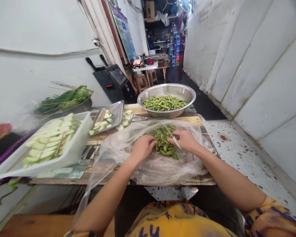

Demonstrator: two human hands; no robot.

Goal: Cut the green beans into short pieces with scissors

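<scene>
R hand: right hand [185,141] grasps a thin-bladed tool [177,143], prob a small knife; blade tip points up & away over the pods, handle comes out under the fingers
L hand: left hand [143,144] has its fingers bent at the near-left edge of the pile of pods [162,140]; can't tell if a pod is pinched in them
Pile of pods: green, loose, betw the two hands, lying on a clear plastic sheet [113,148] or bag, crumpled & spread over the near side of the worktop [134,108]
Step in hand: looks like pod-by-pod work w/ the blade, prob trimming; pile sizeable, so this stage seems far from done
Next move: calls for one pod held firm in L fingers, an end exposed, blade brought to it w/ L fingertips clear of the edge
Steel bowl [190,96]: beyond the pile, far side of worktop, holds many more pods, maybe finished ones; within reach
Metal tray [120,115]: left of the bowl, pale cut pieces in it, others just beside it
White bin [80,144]: far left, rows of pale-green slices w/ sticks
</scene>
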